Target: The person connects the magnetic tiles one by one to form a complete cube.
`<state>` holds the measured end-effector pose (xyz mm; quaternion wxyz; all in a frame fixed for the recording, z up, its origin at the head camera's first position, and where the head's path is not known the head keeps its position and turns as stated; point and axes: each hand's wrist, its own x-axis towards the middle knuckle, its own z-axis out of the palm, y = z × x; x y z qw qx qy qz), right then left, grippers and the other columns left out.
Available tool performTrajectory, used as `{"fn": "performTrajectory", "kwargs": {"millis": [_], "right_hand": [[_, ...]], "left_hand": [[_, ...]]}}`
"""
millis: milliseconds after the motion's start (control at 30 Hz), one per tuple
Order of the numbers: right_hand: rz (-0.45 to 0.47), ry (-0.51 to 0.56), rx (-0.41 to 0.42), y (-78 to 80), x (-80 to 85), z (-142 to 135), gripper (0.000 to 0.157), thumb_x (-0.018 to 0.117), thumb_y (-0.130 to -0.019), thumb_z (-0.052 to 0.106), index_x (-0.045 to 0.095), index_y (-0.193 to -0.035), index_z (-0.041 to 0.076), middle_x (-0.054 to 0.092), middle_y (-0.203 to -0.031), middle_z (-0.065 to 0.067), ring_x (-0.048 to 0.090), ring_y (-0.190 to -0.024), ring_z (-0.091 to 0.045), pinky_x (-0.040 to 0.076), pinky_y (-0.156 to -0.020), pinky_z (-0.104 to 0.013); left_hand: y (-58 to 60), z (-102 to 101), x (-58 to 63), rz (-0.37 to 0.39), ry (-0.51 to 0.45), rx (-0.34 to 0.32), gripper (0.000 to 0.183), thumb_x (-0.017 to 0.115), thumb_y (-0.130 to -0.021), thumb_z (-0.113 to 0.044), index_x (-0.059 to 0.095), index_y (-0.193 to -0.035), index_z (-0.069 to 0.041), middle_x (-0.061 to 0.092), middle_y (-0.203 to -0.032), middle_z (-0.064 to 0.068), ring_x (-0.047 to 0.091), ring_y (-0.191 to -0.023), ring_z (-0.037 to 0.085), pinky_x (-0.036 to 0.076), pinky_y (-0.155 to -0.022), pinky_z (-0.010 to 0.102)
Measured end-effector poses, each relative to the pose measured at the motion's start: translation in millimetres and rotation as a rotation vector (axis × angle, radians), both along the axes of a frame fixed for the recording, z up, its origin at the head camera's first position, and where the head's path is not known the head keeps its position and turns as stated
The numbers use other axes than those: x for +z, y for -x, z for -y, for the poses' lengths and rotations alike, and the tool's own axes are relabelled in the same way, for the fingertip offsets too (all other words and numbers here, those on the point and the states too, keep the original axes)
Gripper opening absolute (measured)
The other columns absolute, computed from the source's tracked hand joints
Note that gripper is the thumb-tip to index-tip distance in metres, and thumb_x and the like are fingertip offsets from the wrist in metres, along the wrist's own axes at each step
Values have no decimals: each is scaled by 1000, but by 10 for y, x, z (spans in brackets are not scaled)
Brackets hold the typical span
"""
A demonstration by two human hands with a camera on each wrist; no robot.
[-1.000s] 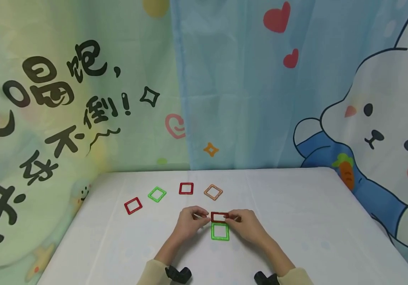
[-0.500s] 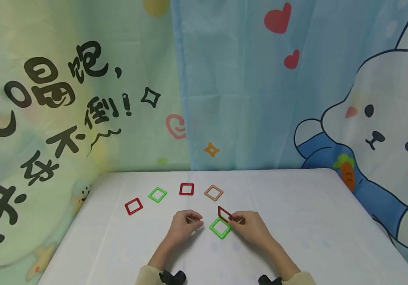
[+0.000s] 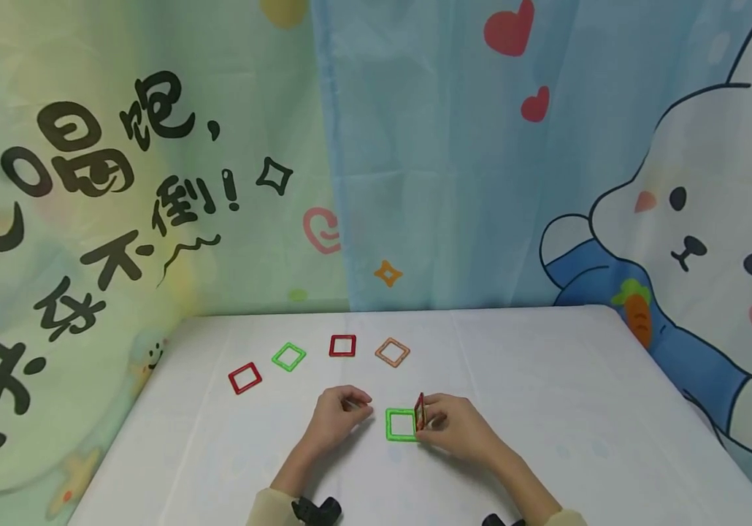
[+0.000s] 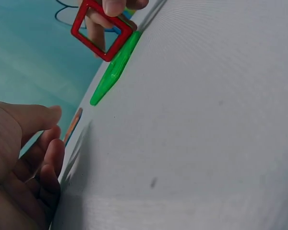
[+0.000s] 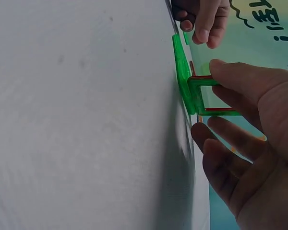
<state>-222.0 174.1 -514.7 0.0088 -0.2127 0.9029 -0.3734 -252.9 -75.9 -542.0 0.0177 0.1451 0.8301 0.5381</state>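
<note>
My right hand (image 3: 458, 424) pinches a red hollow square magnetic tile (image 3: 420, 409) between thumb and fingers, standing upright at the right edge of a flat green tile (image 3: 401, 438). In the right wrist view, the held piece shows a green frame (image 5: 223, 113) on the near side with red behind it. It meets the flat green tile (image 5: 181, 72) there. From the left wrist, the red face (image 4: 120, 43) is seen above the green tile (image 4: 113, 74). My left hand (image 3: 339, 416) holds nothing; its fingers are loosely bent, left of the green tile and apart from it.
Behind the hands, a red tile (image 3: 233, 381), a green tile (image 3: 281, 349), another red tile (image 3: 343, 355) and an orange tile (image 3: 384, 345) lie apart on the white tabletop (image 3: 580, 409). A printed curtain (image 3: 428, 183) hangs past the far edge.
The red tile went from lying flat beyond the green tile to standing at its right edge in my right hand. The green tile turned and squared up again. My left hand drew back left.
</note>
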Motion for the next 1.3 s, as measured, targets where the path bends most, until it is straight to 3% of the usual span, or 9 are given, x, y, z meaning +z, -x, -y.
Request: {"fn": "performTrajectory", "kwargs": {"millis": [267,400,500,600,867,933,1033,1167,1300], "right_hand": [[60,-34,-23,8,-23,79,24,85,-73,17,62,-72,22,65,-121,-13,57,-73,-8,47,-64,-26],[99,44,-31,22,-23,93,35,86,-72,13,59,-94,13,65,-118,-12,55,-60,-8,46,-54,-25],[124,87,-31,39,-27,91,56,87,-70,10,55,-116,6,64,-117,-11,55,-58,-9,46,-52,-26],[142,89,-24,54,-27,92,67,88,-69,9,55,-127,2,63,-116,-9,55,-61,-11,47,-54,-26],[147,59,-25,88,-33,81,66,90,-65,12,60,-123,2,63,-115,-7,52,-61,-11,46,-54,-26],[145,44,-31,99,-39,81,66,90,-65,13,61,-122,3,64,-112,-5,51,-64,-12,46,-58,-28],[136,4,-52,115,-49,81,67,91,-62,15,61,-121,1,64,-104,-1,56,-81,-16,49,-78,-36],[148,-23,-70,111,-49,75,69,92,-60,15,61,-118,-3,60,-95,3,56,-99,-21,40,-97,-50],[165,-21,-48,109,-37,80,66,92,-60,14,62,-116,-2,58,-93,2,54,-94,-19,41,-94,-49]], "left_hand": [[2,5,-11,8,-1,-1,6,74,-84,-6,72,-90,-4,65,-77,-3,55,-64,11,45,-54,22],[22,7,-15,-2,-6,2,7,74,-85,-6,72,-91,-3,65,-77,-3,55,-64,11,45,-54,22],[39,8,-17,2,-5,5,7,74,-85,-7,72,-91,-4,65,-78,-3,55,-65,11,45,-54,22],[49,12,-15,4,-3,6,7,74,-85,-7,72,-91,-4,65,-78,-3,55,-65,12,45,-54,22],[61,23,-15,-12,-5,5,6,74,-85,-6,72,-90,-4,64,-76,-4,55,-64,11,45,-53,22],[67,23,-17,-14,-7,6,5,73,-85,-6,72,-90,-4,64,-76,-4,54,-63,10,45,-53,22],[83,23,-26,-11,-16,3,5,73,-85,-6,72,-90,-4,64,-77,-4,54,-63,10,45,-53,22],[97,29,-45,9,-20,-1,4,72,-86,-8,72,-90,-6,64,-78,-5,55,-63,9,47,-53,23],[99,47,-35,26,-10,3,5,71,-87,-8,72,-92,-6,64,-78,-5,56,-64,10,48,-54,25]]}}
